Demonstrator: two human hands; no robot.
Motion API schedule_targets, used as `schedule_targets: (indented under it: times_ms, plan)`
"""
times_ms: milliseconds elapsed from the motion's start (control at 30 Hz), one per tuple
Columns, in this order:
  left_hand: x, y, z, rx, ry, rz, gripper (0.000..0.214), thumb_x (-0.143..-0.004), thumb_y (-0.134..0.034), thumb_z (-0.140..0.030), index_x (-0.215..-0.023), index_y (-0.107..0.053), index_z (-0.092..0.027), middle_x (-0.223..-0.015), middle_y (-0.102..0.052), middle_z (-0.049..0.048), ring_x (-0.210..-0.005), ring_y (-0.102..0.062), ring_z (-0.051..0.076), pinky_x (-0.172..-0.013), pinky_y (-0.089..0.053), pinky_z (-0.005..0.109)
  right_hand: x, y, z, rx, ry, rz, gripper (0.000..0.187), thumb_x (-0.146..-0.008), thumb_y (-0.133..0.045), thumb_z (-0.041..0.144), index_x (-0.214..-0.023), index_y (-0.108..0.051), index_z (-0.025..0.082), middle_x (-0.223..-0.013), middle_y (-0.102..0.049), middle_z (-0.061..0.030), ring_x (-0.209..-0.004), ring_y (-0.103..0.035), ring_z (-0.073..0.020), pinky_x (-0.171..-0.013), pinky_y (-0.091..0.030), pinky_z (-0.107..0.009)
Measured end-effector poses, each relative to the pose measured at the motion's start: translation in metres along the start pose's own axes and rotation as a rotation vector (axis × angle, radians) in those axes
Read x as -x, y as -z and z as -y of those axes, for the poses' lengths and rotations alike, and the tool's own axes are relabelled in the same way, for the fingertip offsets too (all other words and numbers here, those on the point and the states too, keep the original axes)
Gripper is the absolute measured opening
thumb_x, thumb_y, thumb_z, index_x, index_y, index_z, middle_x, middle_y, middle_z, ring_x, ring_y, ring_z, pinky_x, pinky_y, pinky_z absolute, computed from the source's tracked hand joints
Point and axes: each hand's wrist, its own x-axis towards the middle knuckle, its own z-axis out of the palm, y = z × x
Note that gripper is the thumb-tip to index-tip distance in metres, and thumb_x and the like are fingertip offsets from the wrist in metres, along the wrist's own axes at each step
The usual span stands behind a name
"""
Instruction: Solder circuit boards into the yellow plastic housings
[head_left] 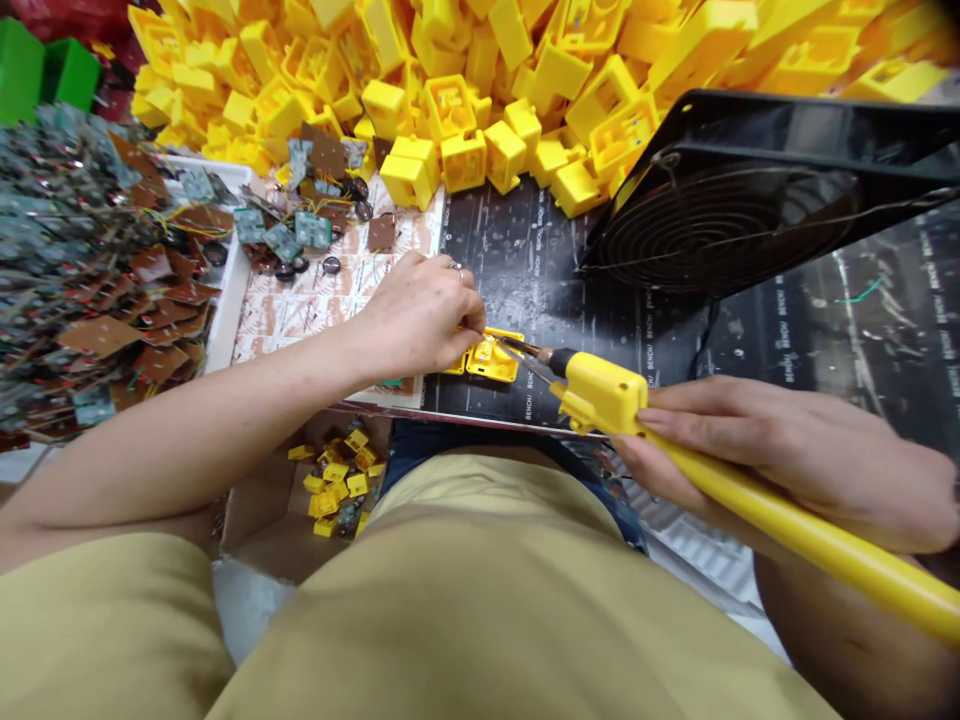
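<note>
My right hand [780,450] is wrapped round a yellow soldering iron [607,390] with a black collar. Its thin metal tip points left and reaches a small open yellow plastic casing [495,358] near the front edge of the bench. From the left, my left hand [431,315] comes down over the casing's left side, wearing a ring. Its thumb and fingertips are pinched together there beside the iron's tip; what they hold is too small to make out. Metal bits show inside the casing.
Yellow casings [450,110] are heaped along the back. Circuit boards with wires [135,270] fill the left, some loose near a white tray edge [229,300]. A black fan [735,220] stands at the right. Below the bench, a cardboard box [262,510] holds more yellow pieces.
</note>
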Motion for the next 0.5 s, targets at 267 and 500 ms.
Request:
schedule_targets:
  times_ms: [267,500]
  plan:
    - [-0.002,0.003,-0.003,-0.044,0.001,0.024,0.022,-0.083,-0.054,-0.026,-0.081,-0.076,-0.021,-0.086,-0.073,0.0039,-0.089,-0.06,0.023,-0.08,-0.04,0.037,-0.003,0.019,-0.013,0.086,0.16,0.079,0.028,-0.1,-0.052,0.042,-0.084,-0.065,0.023,-0.081,-0.07,-0.001,-0.061,-0.066,-0.0089,-0.054,-0.054,-0.017]
    - [0.001,0.003,-0.005,-0.075,0.015,0.031,0.023,-0.084,-0.053,-0.026,-0.083,-0.076,-0.021,-0.089,-0.073,0.0049,-0.093,-0.061,0.026,-0.079,-0.039,0.04,0.022,0.011,-0.024,0.076,-0.035,-0.029,0.023,-0.097,-0.056,0.044,-0.092,-0.064,0.023,-0.088,-0.072,-0.0036,-0.07,-0.071,-0.0159,-0.052,-0.055,-0.022]
